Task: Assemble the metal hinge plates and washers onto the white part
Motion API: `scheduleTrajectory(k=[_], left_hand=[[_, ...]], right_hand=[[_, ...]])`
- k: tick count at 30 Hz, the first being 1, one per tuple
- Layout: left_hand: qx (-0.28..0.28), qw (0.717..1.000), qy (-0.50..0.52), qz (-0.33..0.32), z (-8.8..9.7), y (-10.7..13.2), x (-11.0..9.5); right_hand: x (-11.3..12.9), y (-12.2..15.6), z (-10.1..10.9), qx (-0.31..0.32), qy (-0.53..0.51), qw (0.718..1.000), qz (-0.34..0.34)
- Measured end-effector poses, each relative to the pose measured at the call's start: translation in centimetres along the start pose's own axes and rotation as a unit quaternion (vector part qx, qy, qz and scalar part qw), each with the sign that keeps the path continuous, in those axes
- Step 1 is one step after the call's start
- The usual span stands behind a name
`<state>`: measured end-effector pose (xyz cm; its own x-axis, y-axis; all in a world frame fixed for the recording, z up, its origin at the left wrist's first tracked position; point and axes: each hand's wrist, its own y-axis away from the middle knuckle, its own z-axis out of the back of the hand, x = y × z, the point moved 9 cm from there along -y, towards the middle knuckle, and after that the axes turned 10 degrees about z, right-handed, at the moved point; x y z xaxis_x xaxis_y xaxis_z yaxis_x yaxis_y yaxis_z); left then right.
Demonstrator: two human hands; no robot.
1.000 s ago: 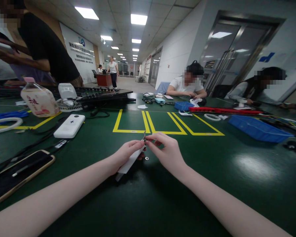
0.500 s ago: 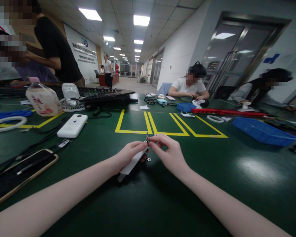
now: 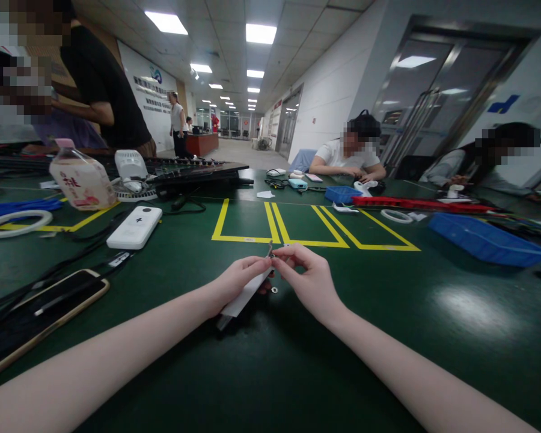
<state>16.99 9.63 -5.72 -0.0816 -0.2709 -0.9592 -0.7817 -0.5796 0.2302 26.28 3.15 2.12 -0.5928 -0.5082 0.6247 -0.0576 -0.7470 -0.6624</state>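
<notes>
Green table mat (image 3: 388, 337), marked with yellow tape outlines (image 3: 270, 224); co-workers are seated at the far side. Item: white strip (image 3: 246, 296), flat and narrow, held in the left hand (image 3: 232, 281) just above the mat at table centre, directly before the person. Left fingers are curled closed around the strip, with thumb and forefinger pinching its far end. Right hand (image 3: 310, 278): thumb and fingertips are closed in a fine pinch on a small metal piece (image 3: 270, 249), which meets the strip's far tip; the other fingers are loosely bent. The exact form of the piece is too small to tell. Orientation: the strip's long axis runs from low and near, at the person's left, to higher and farther, at the right. The far tip points up and away toward the yellow outlines, and the darker near end (image 3: 222, 323) sits close to the mat. Handling note, as judgement: the work is fine alignment, best done with the left hand steadying the strip and the right making small corrections at the tip, forearms rested on the mat. Adjacent: small washer (image 3: 275, 290) lying loose on the mat just beneath the fingertips; white power bank (image 3: 134, 227) and phone (image 3: 49, 307) well to the left; blue tray (image 3: 482, 240) well to the right.
</notes>
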Motion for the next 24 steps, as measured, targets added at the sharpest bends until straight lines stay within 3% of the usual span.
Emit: scheduleTrajectory(k=[7,16,24], left_hand=[[0.014,1.0,0.011,-0.009,-0.1,0.0,-0.1],[0.022,1.0,0.012,-0.012,0.1,-0.4,0.2],[0.025,0.999,0.038,-0.016,0.0,-0.7,0.5]], right_hand=[[-0.6,0.5,-0.4,0.012,-0.026,1.0,-0.006],[0.6,0.2,-0.1,0.007,0.041,0.998,0.042],[-0.4,0.6,-0.7,0.01,-0.009,1.0,0.017]])
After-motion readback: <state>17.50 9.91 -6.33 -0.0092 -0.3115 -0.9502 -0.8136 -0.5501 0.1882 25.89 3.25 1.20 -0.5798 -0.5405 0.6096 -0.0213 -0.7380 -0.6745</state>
